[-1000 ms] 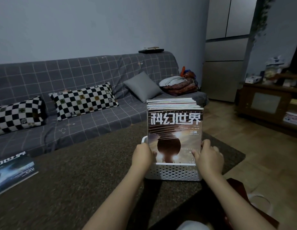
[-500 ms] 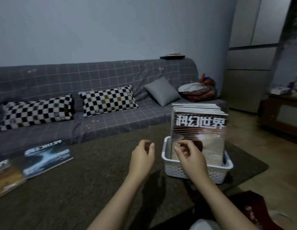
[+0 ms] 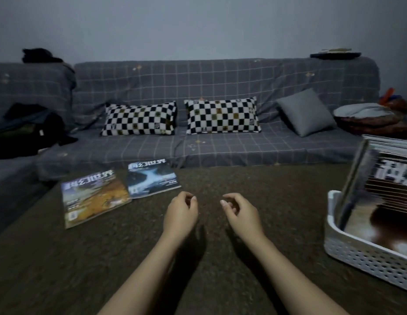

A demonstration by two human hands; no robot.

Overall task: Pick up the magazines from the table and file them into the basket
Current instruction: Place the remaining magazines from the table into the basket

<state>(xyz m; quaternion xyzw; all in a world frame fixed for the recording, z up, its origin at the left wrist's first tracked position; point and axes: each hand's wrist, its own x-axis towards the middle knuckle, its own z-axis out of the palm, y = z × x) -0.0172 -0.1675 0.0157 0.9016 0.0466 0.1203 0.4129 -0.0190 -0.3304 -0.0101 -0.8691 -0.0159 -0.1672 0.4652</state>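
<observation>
Ahead and to the left of the left hand [image 3: 180,213], two magazines lie flat on the surface [image 3: 277,201]: an orange-covered magazine [image 3: 93,197] farther left, and a blue-covered magazine [image 3: 151,177] just beside it, nearer the hand. Both are clear of either hand.

Change since one second ago: both hands have released the filed stack and withdrawn from the basket, and the view has swung left. The left hand is empty, fingers loosely curled, hovering above the surface. The right hand [image 3: 240,212] is likewise empty and half-curled, close beside the left. Well to the right of the right hand, the white perforated basket [image 3: 366,258] holds the filed magazines [image 3: 384,196] standing upright, partly cut off by the frame edge.

Meaning for the task: one filing cycle appears complete; two magazines remain. The next step is probably a reach toward the blue-covered magazine, the nearer of the two.

The surface carries a dark brown, coarse-textured covering. Beyond it stands a grey checked sofa [image 3: 198,83] with two black-and-white checkered pillows [image 3: 179,117], a plain grey cushion [image 3: 305,112] and folded bedding [image 3: 368,117] at the right end. Dark clothing [image 3: 27,130] lies at the left end. The room is dimly lit.
</observation>
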